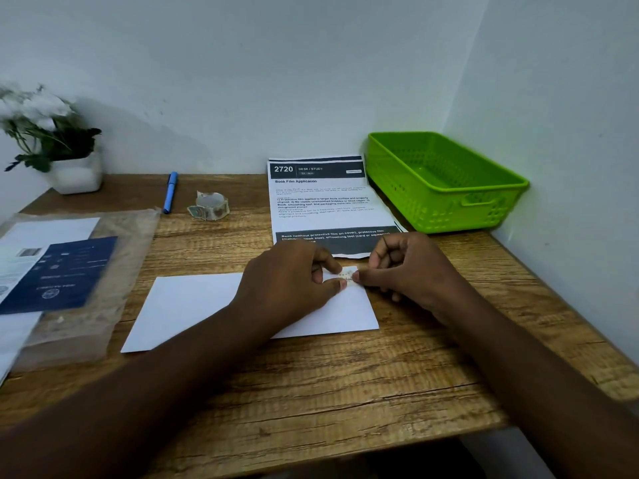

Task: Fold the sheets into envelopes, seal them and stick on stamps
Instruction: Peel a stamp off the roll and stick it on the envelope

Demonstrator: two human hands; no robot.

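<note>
A white folded envelope [186,307] lies flat on the wooden desk [345,382] in front of me. Over its far right corner both hands meet on a small stamp [347,276]. My left hand [294,285] pinches the stamp's left side between thumb and forefinger. My right hand [404,267] pinches its right edge with curled fingers. Whether the stamp touches the envelope cannot be told. A roll of stamps [209,206] sits further back on the desk.
A printed instruction sheet [320,198] lies behind my hands. A green plastic basket [446,183] stands in the back right corner. At left are a clear bag with papers [69,271], a blue pen [170,191] and a potted plant [52,136].
</note>
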